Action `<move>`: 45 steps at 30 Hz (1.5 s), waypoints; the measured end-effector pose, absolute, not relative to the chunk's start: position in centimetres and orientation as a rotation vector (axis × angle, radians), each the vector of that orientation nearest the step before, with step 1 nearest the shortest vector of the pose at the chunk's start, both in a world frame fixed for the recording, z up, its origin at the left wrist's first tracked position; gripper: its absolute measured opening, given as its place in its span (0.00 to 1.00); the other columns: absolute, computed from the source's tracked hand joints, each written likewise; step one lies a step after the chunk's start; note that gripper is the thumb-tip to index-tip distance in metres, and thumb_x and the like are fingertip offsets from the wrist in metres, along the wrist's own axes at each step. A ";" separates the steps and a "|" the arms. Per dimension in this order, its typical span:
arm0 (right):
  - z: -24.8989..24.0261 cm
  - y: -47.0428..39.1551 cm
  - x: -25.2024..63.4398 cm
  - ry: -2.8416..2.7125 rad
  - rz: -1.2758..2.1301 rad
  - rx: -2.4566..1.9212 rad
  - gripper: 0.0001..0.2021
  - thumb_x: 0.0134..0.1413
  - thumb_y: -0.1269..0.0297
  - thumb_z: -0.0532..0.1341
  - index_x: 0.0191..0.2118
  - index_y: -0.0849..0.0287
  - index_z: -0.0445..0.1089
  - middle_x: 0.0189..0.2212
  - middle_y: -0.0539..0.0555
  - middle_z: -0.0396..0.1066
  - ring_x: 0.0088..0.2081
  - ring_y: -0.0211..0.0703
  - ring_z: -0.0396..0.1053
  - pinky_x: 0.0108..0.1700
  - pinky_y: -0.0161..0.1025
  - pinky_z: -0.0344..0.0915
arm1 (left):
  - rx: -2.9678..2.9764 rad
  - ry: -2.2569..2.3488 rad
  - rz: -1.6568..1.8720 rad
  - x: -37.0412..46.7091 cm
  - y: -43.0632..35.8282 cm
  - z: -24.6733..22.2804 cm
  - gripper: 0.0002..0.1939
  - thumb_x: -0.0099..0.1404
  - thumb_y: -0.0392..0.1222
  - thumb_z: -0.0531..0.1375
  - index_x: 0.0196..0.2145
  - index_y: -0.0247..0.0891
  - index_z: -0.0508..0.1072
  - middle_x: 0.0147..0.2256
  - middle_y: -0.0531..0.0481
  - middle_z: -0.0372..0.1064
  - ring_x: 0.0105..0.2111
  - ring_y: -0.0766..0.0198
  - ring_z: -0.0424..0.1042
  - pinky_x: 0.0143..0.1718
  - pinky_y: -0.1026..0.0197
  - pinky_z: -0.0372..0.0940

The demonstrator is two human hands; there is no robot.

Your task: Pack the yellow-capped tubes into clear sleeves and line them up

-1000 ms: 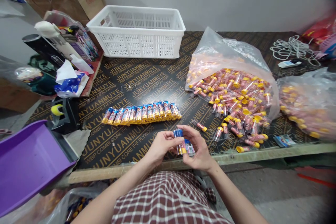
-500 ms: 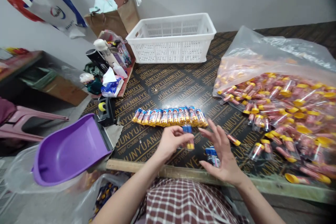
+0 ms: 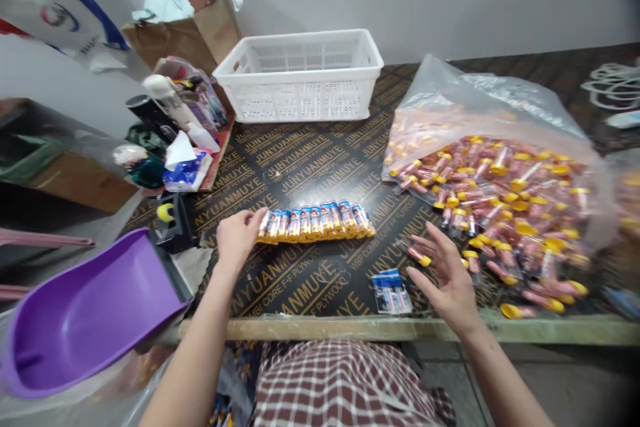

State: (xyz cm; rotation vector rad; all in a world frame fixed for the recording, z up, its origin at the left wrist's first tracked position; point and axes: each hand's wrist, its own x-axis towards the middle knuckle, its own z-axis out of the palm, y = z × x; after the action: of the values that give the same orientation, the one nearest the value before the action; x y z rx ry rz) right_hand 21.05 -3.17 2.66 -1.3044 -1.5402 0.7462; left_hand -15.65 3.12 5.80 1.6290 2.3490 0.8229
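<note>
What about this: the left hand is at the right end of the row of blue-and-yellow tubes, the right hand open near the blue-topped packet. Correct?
No: the head view shows the left hand at the left, not right, end of the row of tubes; the right hand is open near the packet.

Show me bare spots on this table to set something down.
Widest: the tabletop between white basket and row of tubes. Smaller: between that row and the front edge, though clear film seems to lie there. Crowded: the right, with its heap of yellow-capped tubes, and the left, with tape dispenser, tissues and bottles.
</note>
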 end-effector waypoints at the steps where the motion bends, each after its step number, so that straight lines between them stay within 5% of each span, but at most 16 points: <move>1: 2.7 -3.1 21.5 -1.543 0.691 -1.327 0.32 0.51 0.61 0.62 0.61 0.50 0.52 0.60 0.58 0.54 0.54 0.49 0.63 0.53 0.52 0.65 | 1.664 2.374 0.910 -14.8 2.8 6.1 0.21 0.60 0.54 0.56 0.30 0.32 0.77 0.24 0.46 0.72 0.25 0.62 0.66 0.28 0.62 0.55; 5: 1.7 -2.3 23.2 -1.578 0.376 -1.529 0.22 0.54 0.60 0.60 0.55 0.54 0.63 0.56 0.59 0.59 0.53 0.49 0.64 0.54 0.52 0.63 | 1.778 2.028 1.181 -8.4 1.0 5.5 0.17 0.63 0.50 0.54 0.29 0.34 0.75 0.26 0.48 0.71 0.27 0.64 0.67 0.33 0.63 0.58; 9: -1.0 -1.3 24.1 -1.751 0.222 -1.763 0.18 0.53 0.59 0.60 0.49 0.58 0.68 0.47 0.61 0.68 0.50 0.53 0.63 0.51 0.55 0.60 | 1.862 1.380 0.597 -0.2 -1.0 1.9 0.10 0.60 0.46 0.59 0.30 0.38 0.76 0.30 0.48 0.72 0.29 0.62 0.69 0.33 0.63 0.60; 14: -3.2 -2.1 24.5 -1.851 0.209 -1.879 0.16 0.53 0.65 0.58 0.49 0.57 0.68 0.40 0.59 0.71 0.45 0.55 0.64 0.49 0.59 0.56 | 1.951 1.372 0.336 4.0 -1.4 -1.5 0.07 0.55 0.43 0.64 0.30 0.39 0.74 0.32 0.48 0.71 0.33 0.59 0.69 0.32 0.61 0.58; 22: -1.4 -3.4 24.6 -1.764 0.317 -1.745 0.14 0.59 0.64 0.52 0.49 0.58 0.66 0.39 0.57 0.67 0.40 0.45 0.67 0.42 0.45 0.67 | 1.915 1.387 0.312 3.6 -1.3 -1.5 0.04 0.59 0.40 0.61 0.27 0.39 0.73 0.30 0.49 0.72 0.32 0.60 0.69 0.33 0.61 0.56; 29: 1.5 -4.0 22.7 -1.555 0.518 -1.610 0.09 0.57 0.62 0.57 0.40 0.57 0.71 0.38 0.57 0.68 0.37 0.44 0.67 0.33 0.40 0.68 | 1.730 1.369 0.540 3.4 -1.5 -1.8 0.05 0.52 0.37 0.63 0.22 0.38 0.69 0.26 0.52 0.69 0.28 0.64 0.67 0.32 0.62 0.58; 35: 3.8 -5.3 21.1 -1.501 0.593 -1.476 0.09 0.55 0.66 0.59 0.42 0.54 0.72 0.41 0.55 0.68 0.42 0.45 0.68 0.39 0.41 0.69 | 0.822 1.148 0.830 1.8 -1.1 0.4 0.13 0.48 0.40 0.64 0.25 0.38 0.61 0.17 0.61 0.60 0.18 0.69 0.64 0.25 0.64 0.63; 40: 4.7 -6.6 19.7 -1.447 0.657 -1.406 0.10 0.55 0.68 0.59 0.43 0.52 0.72 0.43 0.56 0.68 0.43 0.45 0.69 0.41 0.42 0.70 | 0.561 1.119 0.979 0.3 -1.0 2.9 0.22 0.38 0.34 0.70 0.34 0.34 0.70 0.23 0.55 0.70 0.22 0.70 0.68 0.26 0.67 0.64; 45: 4.8 -7.1 18.7 -1.464 0.586 -1.353 0.12 0.54 0.70 0.60 0.44 0.52 0.72 0.42 0.55 0.69 0.43 0.44 0.69 0.44 0.43 0.69 | 0.410 1.112 1.123 -0.4 -0.4 3.7 0.15 0.39 0.41 0.72 0.25 0.31 0.75 0.25 0.51 0.72 0.25 0.69 0.69 0.27 0.67 0.66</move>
State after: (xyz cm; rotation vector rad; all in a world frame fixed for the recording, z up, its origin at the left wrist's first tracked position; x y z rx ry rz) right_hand 18.69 -7.06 4.83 -1.3525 -1.4639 0.5859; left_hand -0.35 -0.35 3.72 0.4097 1.1116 1.1226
